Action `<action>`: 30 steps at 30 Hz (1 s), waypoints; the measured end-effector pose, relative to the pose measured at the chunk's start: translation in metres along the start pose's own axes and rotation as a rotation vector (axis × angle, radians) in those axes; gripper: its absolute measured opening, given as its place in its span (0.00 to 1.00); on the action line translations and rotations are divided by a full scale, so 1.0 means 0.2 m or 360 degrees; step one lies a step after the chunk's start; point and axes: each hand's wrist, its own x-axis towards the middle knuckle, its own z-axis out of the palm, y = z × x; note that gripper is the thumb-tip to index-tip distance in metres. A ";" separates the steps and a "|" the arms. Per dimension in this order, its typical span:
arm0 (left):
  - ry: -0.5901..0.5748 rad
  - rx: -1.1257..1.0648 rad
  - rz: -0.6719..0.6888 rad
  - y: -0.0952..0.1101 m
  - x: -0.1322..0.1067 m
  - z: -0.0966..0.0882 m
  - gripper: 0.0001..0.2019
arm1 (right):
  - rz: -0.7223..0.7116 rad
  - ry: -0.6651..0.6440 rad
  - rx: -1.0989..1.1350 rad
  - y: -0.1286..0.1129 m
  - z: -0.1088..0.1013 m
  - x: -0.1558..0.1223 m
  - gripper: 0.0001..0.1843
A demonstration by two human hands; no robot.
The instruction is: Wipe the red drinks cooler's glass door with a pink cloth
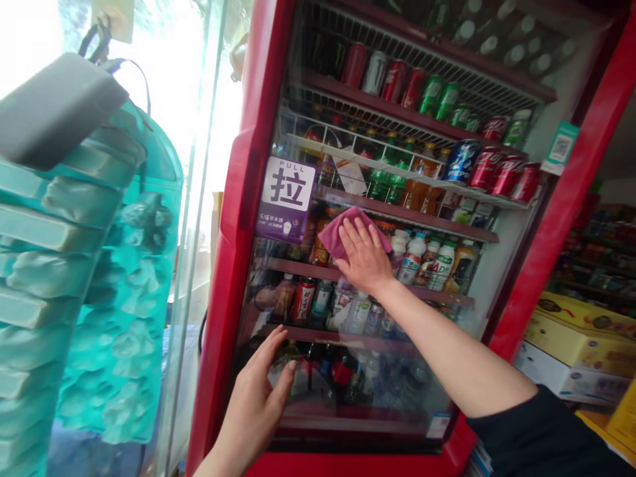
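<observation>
My right hand (366, 260) lies flat on a folded pink-purple cloth (332, 237), holding it against the glass door of a red drinks fridge (258, 86). The fingers are stretched out over the cloth, and part of it is hidden beneath the palm. Lower and to the left, my left hand (256, 391) is held up before the glass with its thumb apart from the fingers and nothing in it. Behind the door (348, 411) stand shelves of cans and bottles. A purple and white "PULL" sticker (287, 199) is on the glass, left of the cloth.
At the left hang teal, lumpy plastic sheets (134, 318) with a dark grey box (59, 109) above them. A clear pane edge (191, 265) stands between these and the fridge. Stacked cartons (579, 331) are at the right, and a green QR-code tag (560, 149) is near the door's right edge.
</observation>
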 end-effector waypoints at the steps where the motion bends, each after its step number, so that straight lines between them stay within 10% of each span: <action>1: -0.0007 -0.0011 -0.0003 0.00 0.00 0.01 0.22 | 0.0037 0.0011 0.0016 0.02 0.00 0.11 0.45; 9: -0.0045 -0.0001 -0.0034 -0.04 -0.02 0.01 0.22 | 0.0145 0.0103 0.0215 0.03 0.05 0.63 0.43; 16: -0.0091 -0.0010 -0.0041 -0.05 -0.05 0.03 0.23 | -0.0211 0.0003 0.0156 -0.30 0.11 0.19 0.45; 21: -0.0043 0.0007 0.0022 -0.03 -0.07 0.03 0.21 | -0.0583 -0.0152 0.0164 -0.29 0.10 0.04 0.48; 30: -0.0065 -0.0008 0.0059 -0.02 -0.07 0.01 0.21 | -0.0261 -0.0307 0.0104 -0.19 0.00 0.73 0.43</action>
